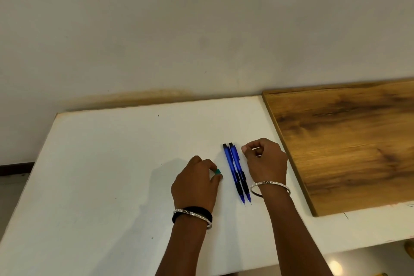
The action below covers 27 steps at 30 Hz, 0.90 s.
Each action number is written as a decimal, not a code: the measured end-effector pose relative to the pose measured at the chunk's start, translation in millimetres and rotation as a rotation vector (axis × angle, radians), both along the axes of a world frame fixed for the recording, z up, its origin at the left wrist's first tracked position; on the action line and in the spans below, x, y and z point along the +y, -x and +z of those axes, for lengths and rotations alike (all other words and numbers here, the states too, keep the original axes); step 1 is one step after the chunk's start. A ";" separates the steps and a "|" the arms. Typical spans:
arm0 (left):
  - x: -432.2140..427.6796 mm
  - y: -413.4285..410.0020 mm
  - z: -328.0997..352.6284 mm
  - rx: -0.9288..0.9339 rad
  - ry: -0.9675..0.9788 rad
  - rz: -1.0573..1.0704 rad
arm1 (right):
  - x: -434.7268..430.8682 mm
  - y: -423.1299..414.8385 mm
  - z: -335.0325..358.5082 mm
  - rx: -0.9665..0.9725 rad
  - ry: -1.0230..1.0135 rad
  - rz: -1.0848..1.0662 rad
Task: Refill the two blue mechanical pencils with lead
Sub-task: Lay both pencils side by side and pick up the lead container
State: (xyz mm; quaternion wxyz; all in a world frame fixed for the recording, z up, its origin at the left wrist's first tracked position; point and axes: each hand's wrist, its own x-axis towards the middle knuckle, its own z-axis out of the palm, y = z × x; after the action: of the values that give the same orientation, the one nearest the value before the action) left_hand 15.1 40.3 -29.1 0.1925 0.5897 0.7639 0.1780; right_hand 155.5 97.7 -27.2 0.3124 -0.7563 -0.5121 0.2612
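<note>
Two blue mechanical pencils [236,172] lie side by side on the white table [112,163], black caps pointing away from me, tips toward me. My left hand [197,184] rests on the table just left of them, its fingers and thumb curled round a small teal object [217,171], perhaps a lead case; most of it is hidden. My right hand [266,161] is just right of the pencils with curled fingers, thumb and forefinger pinched together near the caps; whether something thin is between them cannot be made out. Neither hand touches the pencils.
A brown wooden board [349,141] lies on the table's right part, its edge close to my right wrist. A pale wall [179,29] stands behind the table. The table's left edge drops to the floor [11,186].
</note>
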 end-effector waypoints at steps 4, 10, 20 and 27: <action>1.2 -3.0 -1.1 0.036 -0.002 0.001 | -1.0 -0.2 3.1 0.028 -0.028 0.000; 4.0 -3.3 -1.6 0.044 0.022 -0.001 | -1.6 4.8 6.4 0.107 0.046 0.208; 6.8 -0.1 0.6 -0.057 -0.019 0.011 | -8.2 12.6 9.6 0.005 0.101 0.545; 10.0 13.9 1.6 -0.369 -0.060 0.121 | -9.3 16.1 13.3 0.273 0.174 0.616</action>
State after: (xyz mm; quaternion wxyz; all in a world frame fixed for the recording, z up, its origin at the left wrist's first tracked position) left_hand 1.2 50.4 -27.5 0.3006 0.5054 0.7440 0.3173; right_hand 139.4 88.5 -13.9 0.2188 -0.5480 -0.6456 0.4849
